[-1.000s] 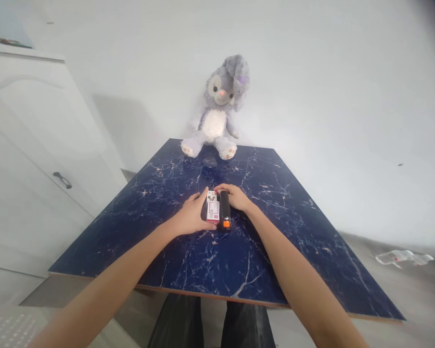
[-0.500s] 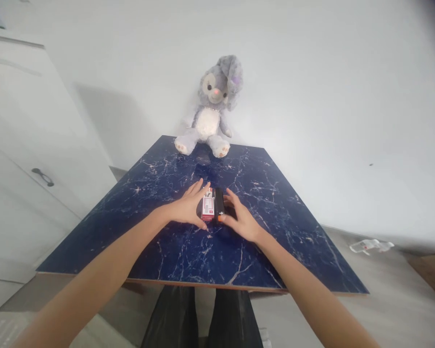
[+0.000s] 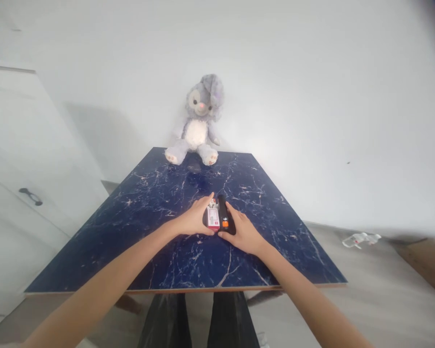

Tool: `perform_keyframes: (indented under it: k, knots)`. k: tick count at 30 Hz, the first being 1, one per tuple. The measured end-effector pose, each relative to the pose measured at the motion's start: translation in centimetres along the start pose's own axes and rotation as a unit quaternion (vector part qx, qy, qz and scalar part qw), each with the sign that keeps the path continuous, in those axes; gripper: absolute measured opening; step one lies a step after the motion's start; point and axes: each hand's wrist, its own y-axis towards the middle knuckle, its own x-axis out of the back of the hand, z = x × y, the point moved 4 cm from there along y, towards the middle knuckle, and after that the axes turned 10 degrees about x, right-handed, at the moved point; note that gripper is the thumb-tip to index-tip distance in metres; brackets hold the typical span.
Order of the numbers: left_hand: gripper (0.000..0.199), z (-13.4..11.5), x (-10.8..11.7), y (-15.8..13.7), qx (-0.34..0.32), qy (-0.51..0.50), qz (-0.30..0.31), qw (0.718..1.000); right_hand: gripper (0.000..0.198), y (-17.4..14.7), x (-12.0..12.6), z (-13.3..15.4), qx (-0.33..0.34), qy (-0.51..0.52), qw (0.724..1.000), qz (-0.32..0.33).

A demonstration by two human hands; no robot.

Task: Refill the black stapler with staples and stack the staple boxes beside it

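Note:
A small red and white box (image 3: 213, 218) stands on the dark blue marbled table, side by side with a black object (image 3: 223, 209) that has an orange button or patch near its front end. My left hand (image 3: 196, 217) curves around the box's left side, fingers at the far end and thumb at the near end. From the right, my right hand (image 3: 243, 231) cups the black object, its thumb by the near end and its fingertips along the far side. Some dark surface shows beneath the right palm; what it belongs to is hard to make out.
A grey plush rabbit (image 3: 197, 128) sits at the table's (image 3: 159, 270) far edge against the white wall. White cabinet doors (image 3: 29, 145) are on the left. A clear plastic item (image 3: 360, 239) lies on the floor at right, near a brown box (image 3: 426, 261).
Both hands have closed in around the box and the black object. The right thumb has moved off the orange part, which now shows. The head view has shifted slightly.

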Motion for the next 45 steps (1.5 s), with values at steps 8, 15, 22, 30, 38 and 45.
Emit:
perform_keyframes:
  k: [8, 15, 22, 30, 38, 45]
  knots:
    - [0.145, -6.6, -8.2, 12.8, -0.038, 0.007, 0.054, 0.998, 0.092, -5.8, 6.7, -9.7, -0.104, -0.081, 0.99, -0.053]
    - [0.154, -9.5, -10.5, 19.3, -0.01, 0.059, 0.125, 0.99, 0.094, -5.6, 8.2, -15.3, -0.202, -0.119, 0.966, -0.108]
    - [0.132, -7.5, -9.3, 14.3, -0.045, 0.041, 0.061, 0.996, 0.092, -5.8, 8.2, -15.1, -0.185, -0.107, 0.969, -0.121]
    - [0.06, -4.1, -4.7, 2.6, -0.118, 0.145, -0.106, 0.977, 0.062, -5.1, 8.3, -11.5, -0.052, -0.21, 0.968, -0.13]
    - [0.055, -3.2, -3.2, 2.8, -0.099, 0.175, -0.103, 0.974, 0.051, -4.2, 8.1, -10.3, -0.063, -0.266, 0.95, -0.152]
    - [0.05, -3.4, -2.5, 2.6, -0.113, 0.18, -0.106, 0.971, 0.041, -3.6, 7.3, -10.0, -0.047, -0.271, 0.949, -0.152]
